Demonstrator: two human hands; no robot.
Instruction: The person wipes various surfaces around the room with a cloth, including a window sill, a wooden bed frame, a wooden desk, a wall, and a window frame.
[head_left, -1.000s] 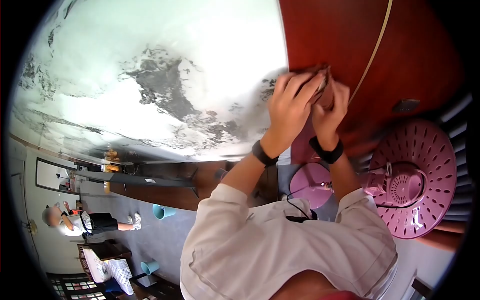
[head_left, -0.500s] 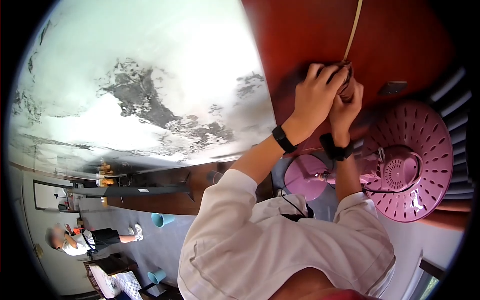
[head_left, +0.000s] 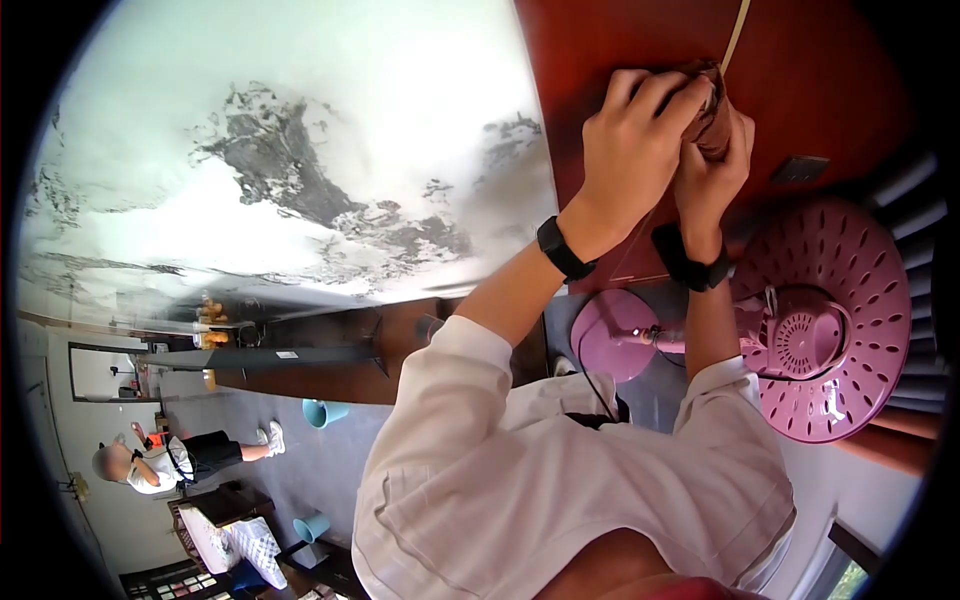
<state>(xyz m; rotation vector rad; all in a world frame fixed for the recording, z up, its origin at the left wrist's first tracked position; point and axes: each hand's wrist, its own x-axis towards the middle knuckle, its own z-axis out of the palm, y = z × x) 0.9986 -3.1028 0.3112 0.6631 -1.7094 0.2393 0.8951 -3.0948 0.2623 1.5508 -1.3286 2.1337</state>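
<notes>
Covering cloth [head_left: 711, 134] (partly), left hand [head_left: 632, 152] and right hand [head_left: 712, 183] hold it.

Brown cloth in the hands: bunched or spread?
Bunched. The cloth shows creases and folds, gathered in a small wad between the left hand and right hand; part of it is hidden.

There are the person's two hands [head_left: 632, 155] [head_left: 712, 185] and two wristbands [head_left: 563, 250] [head_left: 688, 258], one cloth [head_left: 712, 132], one fan [head_left: 815, 340] and two buckets [head_left: 322, 413] [head_left: 311, 527].
</notes>
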